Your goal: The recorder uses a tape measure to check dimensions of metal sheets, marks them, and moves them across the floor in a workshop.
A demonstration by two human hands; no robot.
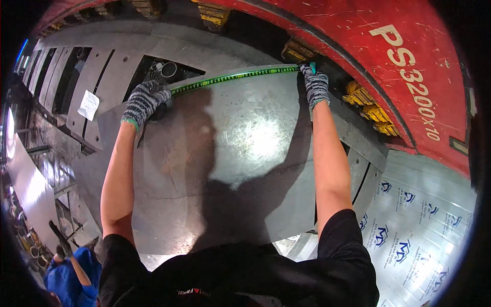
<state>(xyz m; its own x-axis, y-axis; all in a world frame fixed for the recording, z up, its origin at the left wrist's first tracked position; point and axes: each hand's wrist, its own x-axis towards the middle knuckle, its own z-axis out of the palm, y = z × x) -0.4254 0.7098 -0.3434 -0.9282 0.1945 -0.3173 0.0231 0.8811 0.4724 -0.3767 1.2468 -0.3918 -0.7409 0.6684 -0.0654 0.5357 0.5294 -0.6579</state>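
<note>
We look down at our two gloved hands stretching a green tape measure (235, 77) across the far edge of a large steel sheet (230, 169). Our left hand (146, 100) is curled closed around the tape's case end at the sheet's far left corner. Our right hand (316, 84) pinches the tape's tip between closed fingers at the far right corner, just beside the red machine frame (388, 66).

What could go wrong, as we judge it: the tape bows slightly along its run, partly from the lens, so we cannot tell whether it lies flat; any sag or slant would give a false reading. The tip seems held only by fingertips, so a slip could let the tape snap back toward the left hand. The sheet's edges look thin and sharp, and our forearms are bare above the gloves, so a slide along the edge could cut skin. Glare on the metal could hide the markings.

The tape is narrow, bright green with dark markings, taut between both hands, and runs along the sheet's far edge. The sheet is grey, scuffed and shiny, with our shadow across its middle. Beyond it lie grey panels with dark openings, and a paper note (88, 105) rests on one. At lower left, another person in blue (71, 273) is nearby.
</note>
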